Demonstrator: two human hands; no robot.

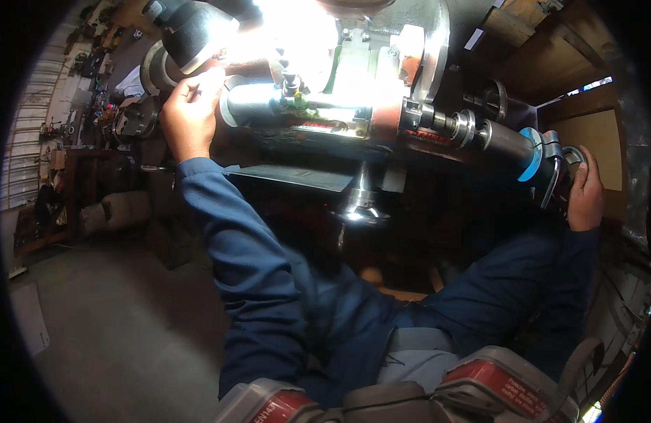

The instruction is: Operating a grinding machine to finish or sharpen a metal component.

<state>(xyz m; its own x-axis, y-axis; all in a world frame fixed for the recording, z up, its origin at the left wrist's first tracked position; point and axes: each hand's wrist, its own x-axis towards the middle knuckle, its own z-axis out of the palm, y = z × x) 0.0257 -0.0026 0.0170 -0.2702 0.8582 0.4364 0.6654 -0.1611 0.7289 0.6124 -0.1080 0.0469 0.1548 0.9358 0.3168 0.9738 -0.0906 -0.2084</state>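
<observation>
My left hand (191, 113) is raised beside a lathe-like machine, fingers bent together just below the rim of a dark lamp shade (198, 39). Glare hides what, if anything, is between those fingertips. Right of this hand lies a shiny metal cylinder (253, 104), in line with a thin bright rod. At the far right, my right hand (586, 187) has its fingers curled over a small round metal handwheel (573, 156). This wheel sits at the end of a dark, tailstock-like barrel (507, 148) with a blue band (531, 155). A bent metal lever (553, 176) is beside it.
Strong light washes out the machine's middle. A shiny flared metal handle (360, 204) sticks out toward my lap. Tools and parts crowd the left wall, above a concrete floor (114, 303). A mask with red-and-grey filters (491, 381) shows at the lower edge.
</observation>
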